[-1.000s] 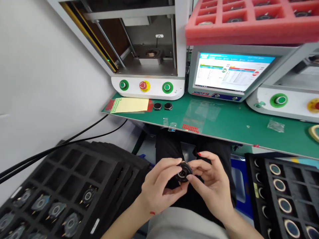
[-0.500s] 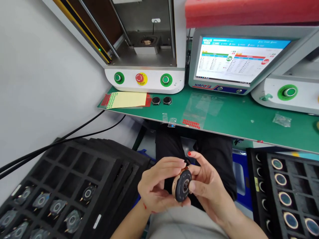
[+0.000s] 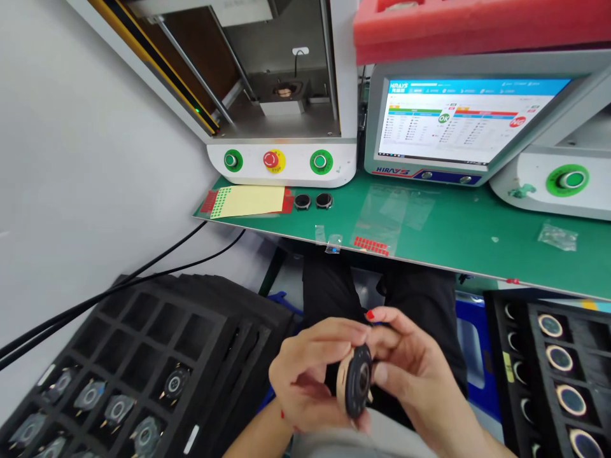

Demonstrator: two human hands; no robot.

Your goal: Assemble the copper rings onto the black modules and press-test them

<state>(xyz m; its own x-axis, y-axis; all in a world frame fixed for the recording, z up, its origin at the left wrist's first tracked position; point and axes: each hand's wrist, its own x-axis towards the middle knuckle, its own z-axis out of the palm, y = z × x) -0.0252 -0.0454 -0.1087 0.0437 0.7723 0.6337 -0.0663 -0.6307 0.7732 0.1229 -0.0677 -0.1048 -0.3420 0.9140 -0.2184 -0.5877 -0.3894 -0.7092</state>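
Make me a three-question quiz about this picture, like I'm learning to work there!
1. True or false: the red button sits between two green buttons.

2. Which lies closer to the yellow paper?
A) the crumpled plastic bag
B) the two dark, round watches on the table
C) the red foam tray

3. Fill in the blank: the left hand holds a watch part with a dark back and a ____ rim.

Key: 1. True; 2. B; 3. gold
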